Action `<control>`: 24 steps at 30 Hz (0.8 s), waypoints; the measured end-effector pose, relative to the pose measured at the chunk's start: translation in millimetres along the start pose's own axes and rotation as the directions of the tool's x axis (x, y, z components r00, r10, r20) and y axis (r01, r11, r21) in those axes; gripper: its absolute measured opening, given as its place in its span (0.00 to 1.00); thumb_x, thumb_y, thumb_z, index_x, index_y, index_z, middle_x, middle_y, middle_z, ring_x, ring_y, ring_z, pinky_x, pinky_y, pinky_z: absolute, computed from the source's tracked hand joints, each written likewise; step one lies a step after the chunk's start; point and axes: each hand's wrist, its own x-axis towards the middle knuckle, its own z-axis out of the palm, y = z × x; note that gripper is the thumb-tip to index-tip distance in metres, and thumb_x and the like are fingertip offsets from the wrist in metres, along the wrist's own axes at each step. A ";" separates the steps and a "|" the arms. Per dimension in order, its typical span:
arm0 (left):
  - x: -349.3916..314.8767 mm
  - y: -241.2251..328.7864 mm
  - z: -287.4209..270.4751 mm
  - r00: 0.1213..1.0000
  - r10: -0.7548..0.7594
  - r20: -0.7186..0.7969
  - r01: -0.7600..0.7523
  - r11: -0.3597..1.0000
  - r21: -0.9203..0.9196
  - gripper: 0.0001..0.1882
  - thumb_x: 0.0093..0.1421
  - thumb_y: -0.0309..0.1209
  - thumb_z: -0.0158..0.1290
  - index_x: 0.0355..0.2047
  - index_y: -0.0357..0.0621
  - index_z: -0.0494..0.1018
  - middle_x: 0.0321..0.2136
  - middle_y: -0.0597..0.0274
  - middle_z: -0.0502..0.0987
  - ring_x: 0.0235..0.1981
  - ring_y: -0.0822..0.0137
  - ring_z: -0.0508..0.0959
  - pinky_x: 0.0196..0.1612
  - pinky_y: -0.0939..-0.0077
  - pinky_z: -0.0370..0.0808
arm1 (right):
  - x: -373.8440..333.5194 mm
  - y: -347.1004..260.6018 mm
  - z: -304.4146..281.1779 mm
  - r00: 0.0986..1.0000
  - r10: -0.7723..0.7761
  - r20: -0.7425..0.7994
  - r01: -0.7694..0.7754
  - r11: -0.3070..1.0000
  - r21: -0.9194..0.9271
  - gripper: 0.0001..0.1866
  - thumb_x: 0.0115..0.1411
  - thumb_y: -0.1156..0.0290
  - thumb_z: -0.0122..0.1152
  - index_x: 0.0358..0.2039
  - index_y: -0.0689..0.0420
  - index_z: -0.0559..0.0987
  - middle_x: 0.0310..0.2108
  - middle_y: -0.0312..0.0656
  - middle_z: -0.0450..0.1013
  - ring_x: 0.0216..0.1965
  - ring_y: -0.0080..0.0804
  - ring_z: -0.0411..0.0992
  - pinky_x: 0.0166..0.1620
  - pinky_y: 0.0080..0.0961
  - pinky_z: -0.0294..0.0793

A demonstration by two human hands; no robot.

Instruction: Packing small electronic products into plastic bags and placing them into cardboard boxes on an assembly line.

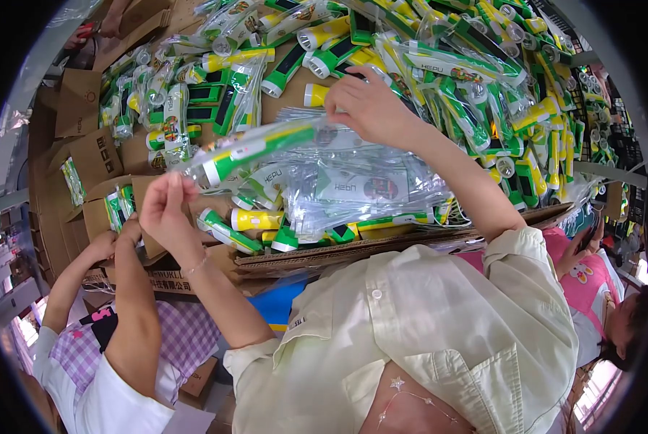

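Observation:
A clear plastic bag with a green, yellow and white flashlight (262, 150) inside hangs stretched between my hands, blurred by motion. The fingers of my left hand (163, 206) pinch the end by the flashlight's white head. At the other end, my right hand (367, 105) has its fingers closed on the bag, their tips partly hidden. Below the held bag lies a stack of flat, clear printed bags (363, 186). Loose flashlights, such as a yellow one (256, 219), rest along the near cardboard edge.
Bagged flashlights (468, 108) heap across the far and right side. Open cardboard boxes (96, 159) stand at left, where a co-worker's hands (118, 239) reach into one. Another person's hand (111, 26) shows at far left. A person in pink (588, 282) is at right.

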 end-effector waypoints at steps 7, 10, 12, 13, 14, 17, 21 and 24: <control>128.1 -25.6 -45.5 0.907 0.206 -0.369 -0.209 0.977 0.033 0.04 0.57 0.22 0.53 0.31 0.31 0.73 0.27 0.56 0.78 0.25 0.70 0.78 0.30 0.80 0.77 | -24.3 3.6 60.5 0.930 0.354 0.098 -0.351 0.935 -0.047 0.13 0.50 0.65 0.62 0.36 0.54 0.74 0.33 0.35 0.71 0.37 0.35 0.72 0.36 0.30 0.72; 168.1 -54.7 -55.7 0.856 0.324 -0.403 -0.240 0.939 0.247 0.05 0.57 0.22 0.52 0.31 0.29 0.74 0.27 0.55 0.79 0.27 0.68 0.79 0.32 0.78 0.78 | -34.7 5.7 75.8 0.909 0.248 0.336 -0.256 0.966 -0.020 0.11 0.49 0.67 0.62 0.35 0.53 0.76 0.36 0.36 0.71 0.39 0.36 0.72 0.38 0.33 0.73; 177.8 -63.6 -69.8 0.767 0.445 -0.462 -0.116 0.805 0.582 0.07 0.57 0.23 0.53 0.30 0.29 0.75 0.27 0.52 0.80 0.28 0.66 0.80 0.32 0.78 0.78 | -38.2 -1.1 90.6 0.933 0.292 0.211 -0.300 0.954 0.003 0.10 0.48 0.67 0.62 0.32 0.54 0.76 0.35 0.37 0.70 0.36 0.36 0.73 0.35 0.33 0.73; 179.8 -67.7 -73.8 0.768 0.445 -0.461 -0.115 0.804 0.584 0.07 0.57 0.23 0.53 0.30 0.29 0.75 0.27 0.52 0.80 0.28 0.66 0.80 0.32 0.78 0.78 | -39.8 1.3 95.6 0.933 0.347 0.090 -0.350 0.937 0.010 0.08 0.46 0.68 0.61 0.29 0.55 0.76 0.34 0.38 0.69 0.34 0.35 0.73 0.32 0.32 0.74; 178.6 -71.0 -75.7 0.760 0.433 -0.485 -0.005 0.750 0.662 0.08 0.55 0.25 0.54 0.30 0.29 0.76 0.27 0.51 0.80 0.28 0.64 0.81 0.34 0.75 0.78 | -38.4 5.1 93.5 0.929 0.357 0.092 -0.359 0.933 0.005 0.08 0.46 0.68 0.61 0.29 0.55 0.76 0.34 0.38 0.69 0.34 0.35 0.73 0.32 0.32 0.74; 178.4 -91.6 -111.0 0.791 0.311 -0.527 0.245 0.628 0.739 0.27 0.51 0.43 0.58 0.41 0.30 0.74 0.37 0.39 0.77 0.43 0.44 0.75 0.51 0.65 0.69 | -27.2 12.1 93.1 0.849 0.527 0.035 -0.517 0.842 -0.152 0.09 0.46 0.67 0.61 0.29 0.54 0.76 0.30 0.39 0.70 0.32 0.36 0.74 0.30 0.32 0.74; 147.2 -84.4 -43.8 0.857 0.485 -0.177 -0.127 0.531 0.838 0.38 0.50 0.33 0.60 0.55 0.23 0.57 0.52 0.33 0.65 0.54 0.42 0.65 0.60 0.61 0.58 | -36.2 23.5 106.1 0.840 0.495 0.220 -0.426 0.855 -0.297 0.09 0.47 0.66 0.62 0.31 0.50 0.77 0.32 0.36 0.72 0.30 0.36 0.74 0.30 0.31 0.72; 104.6 -61.1 43.2 0.668 0.726 0.163 -0.495 0.269 0.826 0.27 0.47 0.28 0.59 0.48 0.34 0.67 0.44 0.43 0.70 0.47 0.46 0.68 0.51 0.57 0.64 | -36.9 29.1 104.1 0.807 0.577 0.127 -0.560 0.816 -0.147 0.06 0.48 0.67 0.62 0.28 0.50 0.77 0.28 0.36 0.71 0.28 0.36 0.74 0.29 0.31 0.72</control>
